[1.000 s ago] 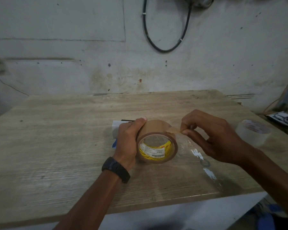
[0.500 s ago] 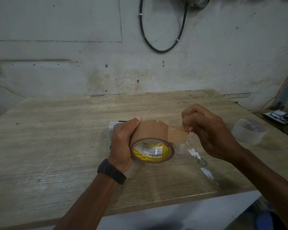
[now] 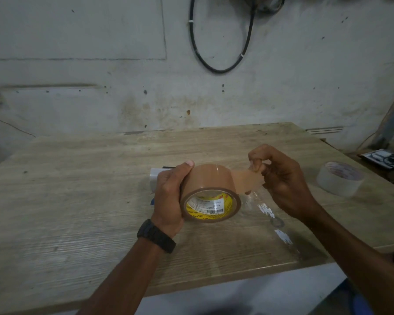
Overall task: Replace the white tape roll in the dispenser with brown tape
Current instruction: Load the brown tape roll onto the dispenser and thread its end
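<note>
Brown tape roll in left fingers; right fingers pinch its end; white roll apart

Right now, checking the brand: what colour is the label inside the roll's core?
Yellow, with a white barcode patch; head view.

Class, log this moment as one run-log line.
left hand: grips brown tape roll | right hand: pinches peeled tape end | white tape roll: on table

We hold the tape roll in our left grip, above the bench; our right grip sits just right, a second roll farther right.
</note>
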Available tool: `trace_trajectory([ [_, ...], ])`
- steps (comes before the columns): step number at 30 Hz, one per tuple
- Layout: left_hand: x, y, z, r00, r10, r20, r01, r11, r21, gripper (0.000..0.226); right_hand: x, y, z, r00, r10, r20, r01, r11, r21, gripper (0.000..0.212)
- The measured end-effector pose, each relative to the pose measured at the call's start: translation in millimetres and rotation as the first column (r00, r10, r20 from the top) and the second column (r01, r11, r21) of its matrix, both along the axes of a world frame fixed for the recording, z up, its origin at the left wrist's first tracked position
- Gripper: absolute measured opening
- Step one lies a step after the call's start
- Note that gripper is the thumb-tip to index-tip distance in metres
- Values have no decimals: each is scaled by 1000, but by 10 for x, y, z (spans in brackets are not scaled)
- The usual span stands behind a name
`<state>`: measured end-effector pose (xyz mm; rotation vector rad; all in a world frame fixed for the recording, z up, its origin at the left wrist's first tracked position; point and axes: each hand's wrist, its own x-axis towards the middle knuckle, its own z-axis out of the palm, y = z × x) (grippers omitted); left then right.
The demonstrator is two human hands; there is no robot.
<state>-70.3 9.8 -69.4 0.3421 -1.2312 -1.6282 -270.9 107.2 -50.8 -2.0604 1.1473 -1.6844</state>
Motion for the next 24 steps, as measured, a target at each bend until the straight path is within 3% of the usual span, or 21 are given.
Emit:
trace_trajectory([
  [4, 6, -4, -5, 996, 49, 70, -50, 999, 17, 39, -27, -75, -72, 970, 48, 236, -70, 994, 86, 18],
  [8, -23, 45, -11, 969, 138, 206, -111, 984, -139, 43, -46, -117, -118, 908, 14, 418, -85, 985, 151, 4],
  [12, -54, 52, -23, 945, 240, 223, -181, 950, -254, 46, -38, -109, -163, 774, -41, 632, -118, 971, 208, 24],
  [16, -55, 54, -30, 942, 245, 228, -157, 925, -347, 43, -13, -98, -150, 705, -123, 699, -88, 962, 258, 20],
  [20, -52, 63, -46, 923, 274, 270, -162, 914, -373, 33, 115, -84, -203, 618, -367, 696, 85, 910, 405, 26],
  [22, -70, 105, -40, 906, 318, 278, -175, 882, -438, 21, 242, -40, -256, 648, -415, 638, 166, 895, 414, 30],
  [24, -90, 170, -29, 900, 344, 269, -171, 844, -508, 15, 404, 12, -291, 736, -398, 547, 210, 903, 375, 31],
])
